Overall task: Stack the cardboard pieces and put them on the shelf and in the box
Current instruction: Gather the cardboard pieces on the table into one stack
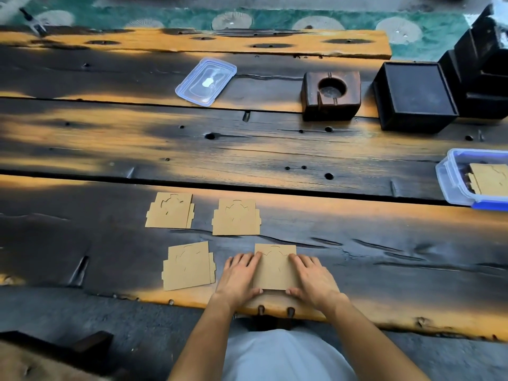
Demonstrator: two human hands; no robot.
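Observation:
Several flat brown cardboard pieces lie on the near plank of the dark wooden table [384, 243]. The nearest piece [275, 268] sits between my hands: my left hand [239, 279] grips its left edge and my right hand [313, 281] its right edge, thumbs at the near edge. Another piece [188, 266] lies just left of it. Two more lie farther back, one at the left [170, 210] and one at the right [236, 218]. A clear plastic box with a blue rim [453, 185] at the right edge holds cardboard pieces [489, 180].
The box's clear lid [206, 81] lies farther back. A dark wooden block with a round hollow [331, 96] and a black square box [412, 96] stand at the back right, beside dark stepped shelving [483, 56]. The table's near edge runs just below my hands.

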